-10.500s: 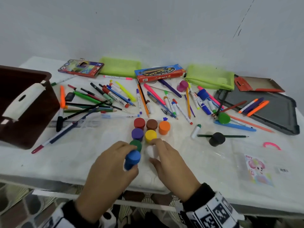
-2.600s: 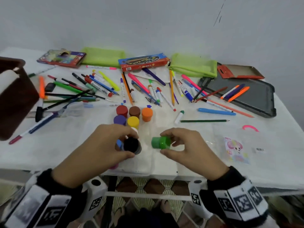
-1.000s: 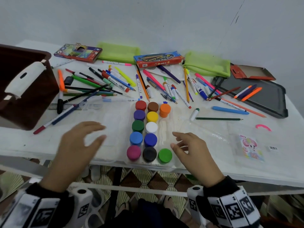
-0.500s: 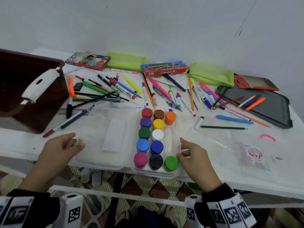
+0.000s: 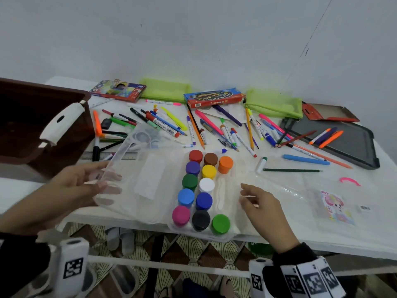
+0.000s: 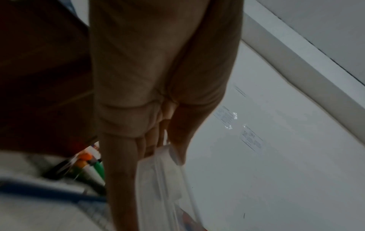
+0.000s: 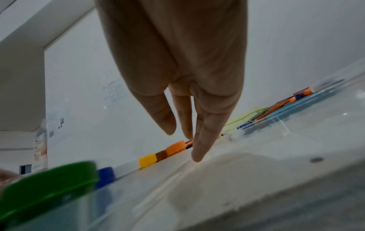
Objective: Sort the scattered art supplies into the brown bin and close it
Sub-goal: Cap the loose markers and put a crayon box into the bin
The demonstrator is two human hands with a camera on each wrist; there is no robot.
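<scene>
A clear tray of paint pots [image 5: 202, 190] with coloured caps sits at the table's near edge. Its hinged clear lid [image 5: 139, 175] is raised off the table on the left. My left hand [image 5: 105, 179] pinches the lid's outer edge, thumb on top and fingers showing through the plastic. In the left wrist view the left hand [image 6: 168, 148] pinches that thin lid [image 6: 164, 179]. My right hand [image 5: 247, 194] is open beside the tray's right rim. In the right wrist view one of its fingertips [image 7: 197, 157] touches the rim, past the green pot [image 7: 49, 184]. The brown bin [image 5: 32, 125] stands open at the left.
Several pens, markers and pencils [image 5: 171, 125] lie scattered behind the tray, with a ruler [image 5: 111, 157]. Two green pouches [image 5: 272, 104], two pencil boxes [image 5: 212, 100] and a dark slate board [image 5: 335, 143] sit further back. A sticker packet [image 5: 335, 207] lies at the right.
My left hand has taken hold of the clear lid's outer edge and lifted it off the table, tilting it toward the pots. The right hand has stayed beside the tray's right rim.
</scene>
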